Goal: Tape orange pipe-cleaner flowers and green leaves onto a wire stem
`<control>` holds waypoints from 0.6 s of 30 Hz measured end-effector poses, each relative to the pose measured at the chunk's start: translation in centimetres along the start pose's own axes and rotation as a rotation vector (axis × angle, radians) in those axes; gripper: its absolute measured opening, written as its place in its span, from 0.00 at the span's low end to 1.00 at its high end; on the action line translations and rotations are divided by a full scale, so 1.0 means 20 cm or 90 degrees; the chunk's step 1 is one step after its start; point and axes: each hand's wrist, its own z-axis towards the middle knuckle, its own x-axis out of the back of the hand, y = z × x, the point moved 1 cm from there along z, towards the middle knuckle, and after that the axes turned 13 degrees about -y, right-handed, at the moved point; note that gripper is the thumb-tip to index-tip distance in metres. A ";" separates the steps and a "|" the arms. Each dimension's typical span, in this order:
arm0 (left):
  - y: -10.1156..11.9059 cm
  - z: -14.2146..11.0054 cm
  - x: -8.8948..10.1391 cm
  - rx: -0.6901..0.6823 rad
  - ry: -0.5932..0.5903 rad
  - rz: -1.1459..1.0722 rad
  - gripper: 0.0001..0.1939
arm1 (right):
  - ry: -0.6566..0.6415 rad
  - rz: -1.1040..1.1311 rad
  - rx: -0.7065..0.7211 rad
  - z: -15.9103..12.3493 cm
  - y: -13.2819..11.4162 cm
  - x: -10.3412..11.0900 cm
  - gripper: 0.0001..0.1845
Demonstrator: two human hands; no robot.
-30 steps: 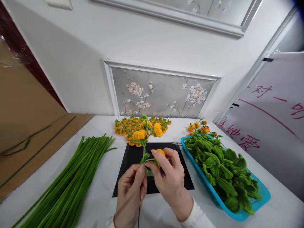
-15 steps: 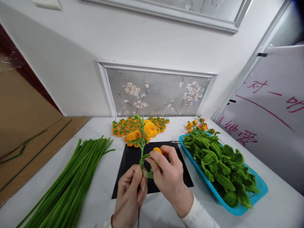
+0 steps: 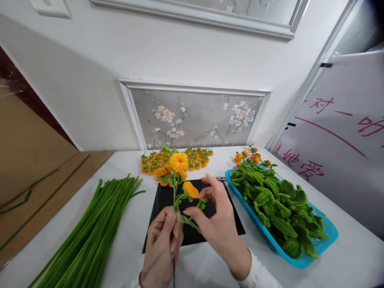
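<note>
My left hand (image 3: pixel 165 236) is closed around the lower stem of a fuzzy artificial flower spray (image 3: pixel 174 188). Orange blooms top the spray, and a smaller orange bloom (image 3: pixel 191 189) juts from its right side on a curved green stalk. A strip of pale green floral tape (image 3: pixel 188 222) trails from the stem near my left fingertips towards my right palm. Beside the small bloom is my right hand (image 3: pixel 220 224), thumb and fingers apart; its fingertips are close to the petals, and contact is unclear. A small green leafy piece (image 3: pixel 202 204) shows between thumb and fingers.
Under the hands lies a black mat (image 3: pixel 192 236). Long green fuzzy stems (image 3: pixel 90 232) spread at left. A blue basket (image 3: pixel 270 244) of green leaves stands at right, with pliers (image 3: pixel 221 178) near its corner. Several orange flower heads (image 3: pixel 198 158) sit at the back; more sprays (image 3: pixel 249 154) lie back right.
My right hand has opened from its pinch around the small bloom and stalk. The spray has turned, so its large bloom faces me and the small bloom shows fully.
</note>
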 end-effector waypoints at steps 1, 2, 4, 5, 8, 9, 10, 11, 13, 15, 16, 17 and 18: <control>0.00 0.00 0.00 0.003 0.004 0.007 0.21 | -0.001 0.027 -0.031 -0.01 0.01 0.01 0.35; 0.00 0.00 0.00 0.002 0.007 0.009 0.21 | -0.010 0.050 -0.057 -0.02 0.02 0.01 0.33; 0.00 0.00 -0.01 -0.004 0.009 0.010 0.20 | -0.045 0.105 -0.099 -0.03 0.03 0.02 0.24; 0.00 0.00 -0.01 -0.008 0.010 0.013 0.20 | -0.067 0.143 -0.123 -0.04 0.04 0.03 0.18; -0.01 0.00 0.00 -0.021 0.017 0.038 0.19 | -0.128 0.256 -0.208 -0.05 0.03 0.02 0.07; -0.01 0.00 0.00 -0.026 0.019 0.050 0.19 | -0.146 0.287 -0.232 -0.05 0.03 0.01 0.08; -0.01 0.00 0.00 -0.034 0.021 0.060 0.19 | -0.167 0.317 -0.249 -0.05 0.02 0.00 0.09; -0.01 0.00 0.00 -0.042 0.022 0.067 0.19 | -0.187 0.348 -0.260 -0.05 0.01 -0.01 0.09; -0.02 0.00 0.00 -0.056 0.024 0.077 0.18 | -0.221 0.410 -0.272 -0.04 0.00 -0.04 0.10; -0.03 0.00 0.00 -0.065 0.025 0.081 0.17 | -0.242 0.447 -0.285 -0.04 0.00 -0.06 0.12; -0.03 0.00 0.01 -0.065 0.026 0.082 0.17 | -0.243 0.450 -0.291 -0.04 0.00 -0.07 0.12; -0.04 0.00 0.01 -0.064 0.025 0.083 0.16 | -0.240 0.447 -0.295 -0.04 0.00 -0.07 0.13; -0.04 0.00 0.01 -0.064 0.023 0.085 0.16 | -0.238 0.443 -0.300 -0.03 0.00 -0.07 0.13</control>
